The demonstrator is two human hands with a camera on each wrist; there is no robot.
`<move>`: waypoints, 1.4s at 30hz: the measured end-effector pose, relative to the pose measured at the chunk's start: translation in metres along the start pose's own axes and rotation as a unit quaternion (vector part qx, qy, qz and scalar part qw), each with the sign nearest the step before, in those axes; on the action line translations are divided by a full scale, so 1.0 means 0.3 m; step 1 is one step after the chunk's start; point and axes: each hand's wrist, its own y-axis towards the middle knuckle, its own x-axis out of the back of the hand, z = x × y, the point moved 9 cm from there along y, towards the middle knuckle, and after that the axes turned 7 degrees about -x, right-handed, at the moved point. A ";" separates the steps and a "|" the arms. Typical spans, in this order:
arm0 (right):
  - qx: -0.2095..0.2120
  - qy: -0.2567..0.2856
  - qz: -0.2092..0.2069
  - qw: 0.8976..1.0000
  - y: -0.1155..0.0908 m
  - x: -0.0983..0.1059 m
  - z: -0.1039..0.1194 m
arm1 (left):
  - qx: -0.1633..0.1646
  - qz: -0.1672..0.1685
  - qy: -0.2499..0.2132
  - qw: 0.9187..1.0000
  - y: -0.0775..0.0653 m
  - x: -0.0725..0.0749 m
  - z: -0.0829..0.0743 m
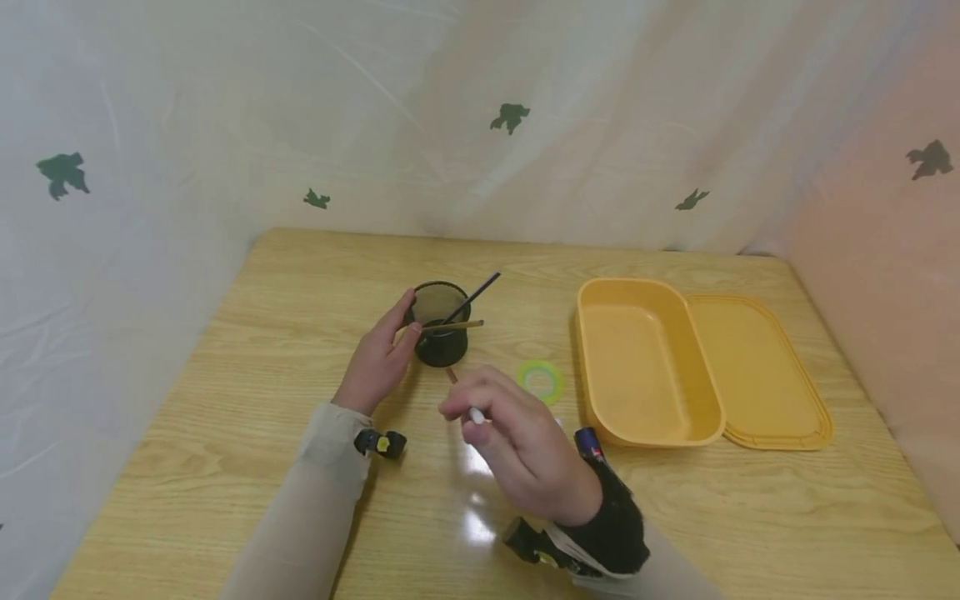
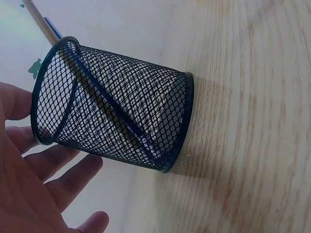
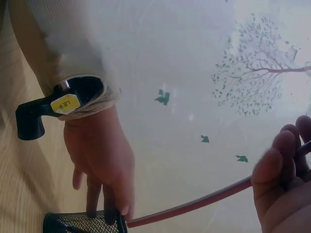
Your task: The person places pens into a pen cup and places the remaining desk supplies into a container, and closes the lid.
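A black mesh pen holder [image 1: 441,348] stands on the wooden table, tilted in the left wrist view by that camera's angle. Leaning inside it are a dark blue pencil [image 1: 480,289] and a brownish-yellow pencil [image 1: 459,326]. My left hand [image 1: 378,358] grips the holder's rim between thumb and fingers. Close in front, my right hand [image 1: 525,442] pinches a slim reddish pencil [image 3: 194,206], its whitish end poking out toward me. In the right wrist view the pencil's far end appears at the holder's rim; whether they touch I cannot tell.
A green-yellow ring, like a tape roll [image 1: 540,382], lies right of the holder. Farther right sits an open yellow container [image 1: 583,367], with its lid [image 1: 765,375] flat beside it. A dark blue cylindrical object [image 1: 588,442] is partly hidden behind my right wrist.
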 end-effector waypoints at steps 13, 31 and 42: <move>-0.016 0.054 -0.027 0.998 0.006 0.013 -0.067 | -0.013 -0.004 0.003 1.000 0.003 0.002 -0.001; -0.147 -0.027 -0.087 0.985 -0.026 0.028 -0.227 | -0.011 -0.006 0.000 1.000 0.003 -0.002 0.004; -0.168 -0.033 -0.079 0.982 -0.023 0.013 -0.252 | -0.005 -0.004 -0.004 1.000 0.000 0.001 0.002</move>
